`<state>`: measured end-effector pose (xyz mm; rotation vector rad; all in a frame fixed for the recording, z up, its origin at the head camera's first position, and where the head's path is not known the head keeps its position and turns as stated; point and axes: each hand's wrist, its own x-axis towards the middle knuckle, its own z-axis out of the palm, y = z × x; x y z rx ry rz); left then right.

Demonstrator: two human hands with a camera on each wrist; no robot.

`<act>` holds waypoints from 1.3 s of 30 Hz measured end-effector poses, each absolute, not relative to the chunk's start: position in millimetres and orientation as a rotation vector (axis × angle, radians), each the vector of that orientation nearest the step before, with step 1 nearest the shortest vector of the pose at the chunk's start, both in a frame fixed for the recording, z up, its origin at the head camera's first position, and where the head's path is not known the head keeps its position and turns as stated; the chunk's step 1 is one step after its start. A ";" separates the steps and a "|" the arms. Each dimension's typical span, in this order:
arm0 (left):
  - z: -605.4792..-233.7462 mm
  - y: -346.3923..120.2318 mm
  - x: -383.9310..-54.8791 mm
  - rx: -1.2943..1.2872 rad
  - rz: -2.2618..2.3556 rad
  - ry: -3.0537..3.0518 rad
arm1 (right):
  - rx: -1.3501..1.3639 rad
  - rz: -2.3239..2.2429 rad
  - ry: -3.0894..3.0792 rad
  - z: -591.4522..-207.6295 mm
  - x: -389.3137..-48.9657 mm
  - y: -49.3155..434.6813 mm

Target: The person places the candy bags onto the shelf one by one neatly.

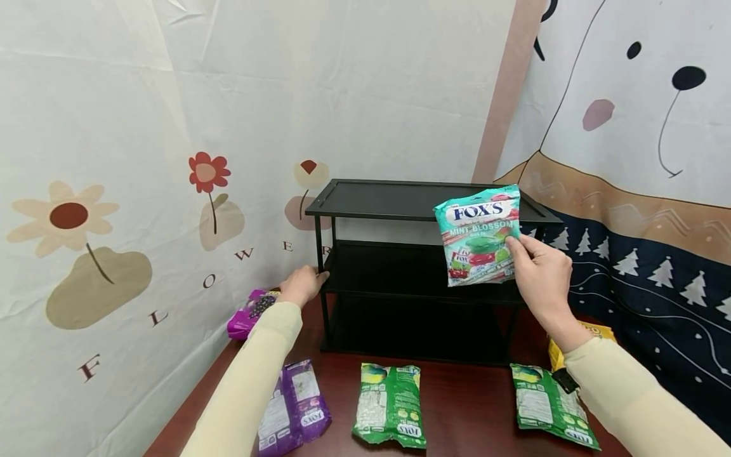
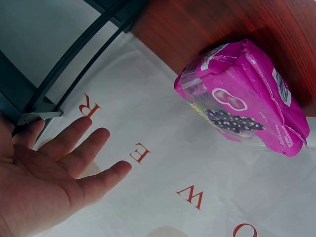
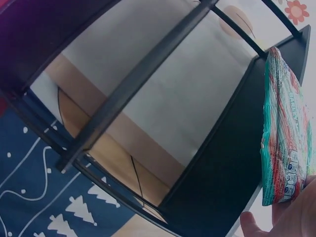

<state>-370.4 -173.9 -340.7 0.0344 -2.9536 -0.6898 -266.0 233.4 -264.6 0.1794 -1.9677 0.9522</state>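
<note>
Two green packets (image 1: 390, 406) lie on the tabletop (image 1: 462, 406) at 6 and between 4 and 5 o'clock in the head view, with a purple packet (image 1: 306, 400) at 7, a magenta packet (image 2: 247, 96) at 8 and a yellow packet (image 1: 599, 331) at 4, their contents hidden. At 3 o'clock, before the black rack (image 1: 388, 270), the right hand (image 1: 542, 270) pinches the Fox's bag (image 1: 476, 238) in a narrow grip. Near the rack's left end, at 8, the left hand (image 1: 301, 284) has its fingers loosely spread.

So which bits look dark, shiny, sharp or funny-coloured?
Head view: the big FOX'S letters on the teal bag look sharp, but the bottom shelf is nearly black; left wrist: the magenta bag shines in places, its shadow darkening the table; right wrist: the top-left corner looks purplish.
</note>
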 end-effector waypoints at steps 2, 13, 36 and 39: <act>-340.4 -173.9 -370.0 0.035 -0.694 -2.955 | 0.170 0.964 -1.967 -258.7 -267.9 233.9; -339.9 -174.5 -370.5 0.049 -0.703 -2.963 | 0.043 1.104 -2.030 -225.7 -275.5 239.6; -344.2 -176.3 -368.1 0.075 -0.697 -2.940 | -0.248 1.156 -2.238 -176.1 -318.4 249.6; -345.3 -175.6 -368.8 0.073 -0.700 -2.943 | -0.252 1.057 -2.306 -174.1 -324.0 253.9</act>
